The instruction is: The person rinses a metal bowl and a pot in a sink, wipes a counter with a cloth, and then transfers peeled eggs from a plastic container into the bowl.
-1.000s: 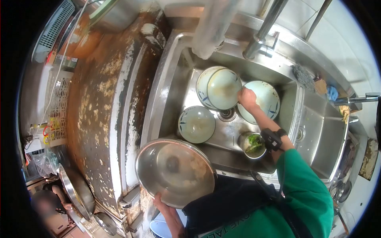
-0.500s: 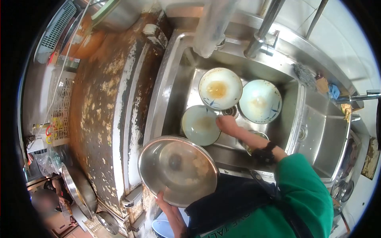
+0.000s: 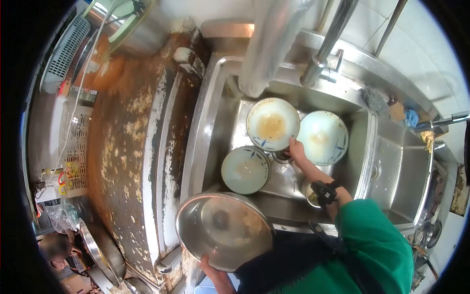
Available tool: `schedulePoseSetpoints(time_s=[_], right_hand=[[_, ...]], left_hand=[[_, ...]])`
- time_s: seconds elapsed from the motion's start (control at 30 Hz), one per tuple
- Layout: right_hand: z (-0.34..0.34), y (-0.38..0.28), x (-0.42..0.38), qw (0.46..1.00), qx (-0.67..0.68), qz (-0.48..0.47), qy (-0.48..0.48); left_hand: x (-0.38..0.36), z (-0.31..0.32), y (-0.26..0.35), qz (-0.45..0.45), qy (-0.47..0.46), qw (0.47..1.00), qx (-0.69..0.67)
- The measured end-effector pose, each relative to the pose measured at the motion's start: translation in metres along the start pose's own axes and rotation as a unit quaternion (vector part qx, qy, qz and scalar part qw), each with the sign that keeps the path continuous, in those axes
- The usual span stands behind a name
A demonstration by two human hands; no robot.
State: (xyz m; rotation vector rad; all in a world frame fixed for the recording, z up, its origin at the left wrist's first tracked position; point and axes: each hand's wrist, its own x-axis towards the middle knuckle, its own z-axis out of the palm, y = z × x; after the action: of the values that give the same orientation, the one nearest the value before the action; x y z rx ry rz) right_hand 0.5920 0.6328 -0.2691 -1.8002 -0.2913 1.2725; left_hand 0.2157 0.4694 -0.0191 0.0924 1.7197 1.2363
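Note:
My left hand grips the near rim of a large stainless steel basin, which is tilted beside the sink's front edge with wet residue inside. My right hand is closed on the lower right rim of a white bowl with blue leaf marks and a little brownish liquid. A second white bowl stands just right of it, holding some cloudy liquid. At the lower left a third bowl rests on the sink floor. Under my right forearm a small round container is partly hidden.
The steel sink has a tap at its back and a second basin at right. A steel scrubber and a blue cloth lie on the ledge. A worn brown counter runs left; another person is at lower left.
My right hand has moved from the lower left bowl to the upper bowl and taken its rim. The lower left bowl now sits separate from the upper one. My left hand keeps the basin.

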Motion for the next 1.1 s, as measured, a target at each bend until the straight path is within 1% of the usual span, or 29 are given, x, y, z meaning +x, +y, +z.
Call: schedulePoseSetpoints(time_s=[0.03, 0.1, 0.13, 0.2, 0.23, 0.3, 0.33, 0.37, 0.4, 0.43, 0.47, 0.5, 0.53, 0.57, 0.6, 0.63, 0.7, 0.77, 0.8, 0.83, 0.87, 0.9, 0.93, 0.97, 1.0, 1.03, 1.07, 1.1], right_hand=[[0.004, -0.001, 0.005, 1.0, 0.003, -0.007, -0.002], [0.013, 0.002, 0.006, 1.0, 0.006, 0.022, 0.001], [0.022, 0.014, 0.013, 0.997, -0.07, -0.04, -0.015], [0.035, -0.003, 0.01, 0.973, -0.209, -0.085, -0.042], [0.04, -0.017, 0.003, 0.958, -0.271, -0.069, -0.059], [0.048, -0.022, 0.011, 0.918, -0.361, -0.125, -0.105], [0.034, -0.084, -0.025, 0.897, -0.414, -0.12, -0.094], [0.017, -0.09, -0.014, 0.855, -0.436, -0.264, -0.093], [0.003, -0.099, -0.003, 0.82, -0.403, -0.404, 0.041], [-0.023, -0.133, 0.006, 0.758, -0.428, -0.488, 0.065], [-0.047, -0.163, 0.024, 0.751, -0.405, -0.511, 0.103], [-0.076, -0.194, 0.033, 0.768, -0.353, -0.515, 0.143], [-0.106, -0.226, 0.052, 0.797, -0.284, -0.503, 0.175], [-0.13, -0.25, 0.066, 0.844, -0.19, -0.465, 0.191], [-0.147, -0.266, 0.073, 0.879, -0.121, -0.422, 0.185], [-0.165, -0.272, 0.11, 0.78, -0.257, -0.502, 0.272], [-0.155, -0.292, 0.083, 0.77, -0.308, -0.5, 0.249], [-0.165, -0.299, 0.092, 0.736, -0.358, -0.523, 0.237], [-0.163, -0.299, 0.086, 0.71, -0.357, -0.542, 0.272], [-0.162, -0.3, 0.079, 0.779, -0.356, -0.461, 0.232], [-0.169, -0.299, 0.091, 0.783, -0.324, -0.485, 0.215], [-0.18, -0.293, 0.119, 0.742, -0.364, -0.516, 0.225], [-0.188, -0.283, 0.134, 0.737, -0.351, -0.526, 0.238], [-0.196, -0.275, 0.148, 0.732, -0.339, -0.535, 0.251], [-0.207, -0.274, 0.152, 0.724, -0.358, -0.533, 0.25], [-0.205, -0.272, 0.153, 0.695, -0.405, -0.538, 0.251], [-0.207, -0.265, 0.156, 0.629, -0.485, -0.55, 0.258], [-0.205, -0.253, 0.157, 0.506, -0.595, -0.564, 0.269]], left_hand=[[-0.001, 0.002, 0.001, 0.006, 0.012, 1.0, 0.0], [0.005, -0.011, -0.006, 0.011, -0.009, 1.0, -0.014], [0.0, -0.011, -0.008, 0.056, -0.015, 0.997, 0.041], [0.0, -0.013, -0.005, 0.106, -0.034, 0.989, 0.097], [0.001, -0.017, -0.002, 0.06, -0.02, 0.992, 0.111], [0.005, -0.023, 0.006, -0.026, 0.01, 0.991, 0.135], [0.003, -0.017, 0.005, 0.04, 0.025, 0.995, 0.092], [0.007, -0.024, -0.002, 0.057, 0.027, 0.995, 0.075], [0.018, -0.033, -0.012, 0.066, -0.086, 0.994, 0.031], [0.027, -0.044, -0.018, 0.094, -0.181, 0.979, -0.01], [0.038, -0.051, -0.031, 0.051, -0.156, 0.983, -0.081], [0.065, -0.074, -0.047, 0.006, -0.125, 0.99, -0.068], [0.073, -0.07, -0.065, 0.033, 0.018, 0.998, -0.047], [0.054, -0.049, -0.045, 0.027, 0.087, 0.996, 0.005], [0.044, -0.044, -0.032, 0.044, 0.03, 0.998, -0.033], [0.036, -0.035, -0.029, 0.052, -0.046, 0.996, -0.062], [0.025, -0.026, -0.022, 0.053, -0.038, 0.992, -0.109], [0.026, -0.017, -0.022, 0.053, -0.054, 0.987, -0.142], [0.027, -0.019, -0.023, 0.052, -0.054, 0.988, -0.135], [0.029, -0.021, -0.022, 0.055, -0.054, 0.989, -0.126], [0.034, -0.022, -0.023, 0.067, -0.057, 0.987, -0.135], [0.039, -0.023, -0.027, 0.067, -0.054, 0.989, -0.121], [0.044, -0.027, -0.033, 0.063, -0.052, 0.991, -0.107], [0.063, -0.039, -0.046, 0.067, -0.055, 0.99, -0.113], [0.095, -0.052, -0.067, 0.223, -0.063, 0.973, -0.014], [0.089, -0.047, -0.075, 0.248, -0.059, 0.967, -0.011], [0.085, -0.042, -0.083, 0.272, -0.055, 0.961, -0.008], [0.057, -0.036, -0.055, 0.165, -0.036, 0.982, -0.086]])
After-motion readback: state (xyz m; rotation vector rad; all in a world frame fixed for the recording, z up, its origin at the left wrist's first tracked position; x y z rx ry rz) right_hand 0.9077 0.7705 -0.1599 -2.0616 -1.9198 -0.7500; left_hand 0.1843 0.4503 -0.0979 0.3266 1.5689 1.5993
